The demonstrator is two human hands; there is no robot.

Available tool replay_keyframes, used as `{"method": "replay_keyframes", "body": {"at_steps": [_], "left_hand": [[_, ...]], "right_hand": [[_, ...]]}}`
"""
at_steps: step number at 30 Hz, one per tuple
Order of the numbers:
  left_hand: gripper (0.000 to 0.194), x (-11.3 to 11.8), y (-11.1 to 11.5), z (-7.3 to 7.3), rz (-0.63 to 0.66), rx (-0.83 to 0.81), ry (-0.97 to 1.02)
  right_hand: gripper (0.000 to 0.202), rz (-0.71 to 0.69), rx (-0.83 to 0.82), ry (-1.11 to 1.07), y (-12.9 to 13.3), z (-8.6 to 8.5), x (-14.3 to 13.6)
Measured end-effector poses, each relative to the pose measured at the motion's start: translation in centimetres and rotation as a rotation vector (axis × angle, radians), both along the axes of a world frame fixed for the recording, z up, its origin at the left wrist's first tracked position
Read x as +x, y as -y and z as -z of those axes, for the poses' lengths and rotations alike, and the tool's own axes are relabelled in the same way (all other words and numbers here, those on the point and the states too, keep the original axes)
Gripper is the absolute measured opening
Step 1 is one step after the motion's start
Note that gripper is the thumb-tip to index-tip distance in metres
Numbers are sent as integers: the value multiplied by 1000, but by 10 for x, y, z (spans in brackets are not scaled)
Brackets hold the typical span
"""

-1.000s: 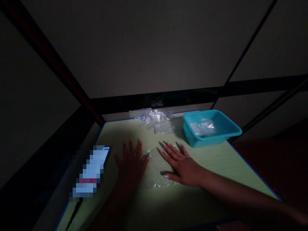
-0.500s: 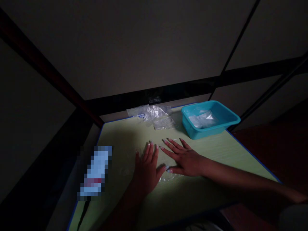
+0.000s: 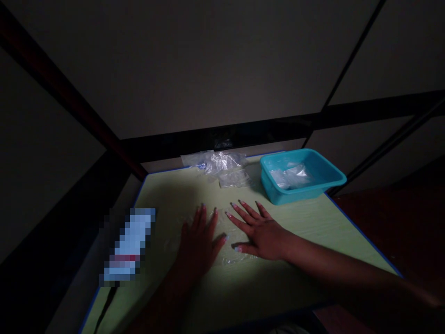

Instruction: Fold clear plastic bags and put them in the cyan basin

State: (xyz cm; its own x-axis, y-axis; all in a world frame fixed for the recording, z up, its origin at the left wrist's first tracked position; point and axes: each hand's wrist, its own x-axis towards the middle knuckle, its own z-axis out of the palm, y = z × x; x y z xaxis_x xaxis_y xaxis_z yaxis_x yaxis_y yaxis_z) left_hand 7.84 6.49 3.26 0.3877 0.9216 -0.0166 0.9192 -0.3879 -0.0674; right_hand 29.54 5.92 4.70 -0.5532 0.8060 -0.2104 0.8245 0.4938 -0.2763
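Observation:
A clear plastic bag (image 3: 231,260) lies flat on the pale green table (image 3: 264,292), partly covered by both hands. My left hand (image 3: 199,241) rests palm down on its left part, fingers stretched out. On the right part lies my right hand (image 3: 262,232), also palm down with the fingers spread wide. The thumbs point toward each other with a gap between them. Neither hand grips anything. The bag's outline is hard to make out in the dim light.
Crumpled clear plastic bags (image 3: 224,164) lie at the table's back edge. Right of them stands a turquoise basin (image 3: 290,195) holding clear plastic packets (image 3: 292,176). At the left edge is a pixelated light-blue object (image 3: 130,243) with a dark cord (image 3: 107,306). Panelled walls rise behind.
My left hand has slid to the left over the plastic, widening the gap between the thumbs. My right hand stays nearly in place. The view has shifted slightly.

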Motion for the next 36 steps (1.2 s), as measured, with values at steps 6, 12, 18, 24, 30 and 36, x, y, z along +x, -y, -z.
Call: {"method": "replay_keyframes", "body": {"at_steps": [6, 12, 18, 24, 30, 36], "left_hand": [[62, -6, -8, -5, -103, -24, 1], [64, -12, -10, 1, -22, 24, 43], [69, -14, -8, 14, 140, 7, 46], [69, -16, -9, 16, 131, -32, 34], [66, -16, -10, 9, 45, -59, 3], [64, -17, -12, 3, -71, -56, -19]], "right_hand": [[82, 8, -41, 5, 0, -4, -2], [81, 8, -27, -7, 0, -5, -2], [80, 19, 99, -50, 0, -2, -2], [81, 18, 112, -64, 0, 9, -1], [82, 20, 93, -90, 0, 11, 0], [81, 24, 43, -79, -1, 3, 0]]}}
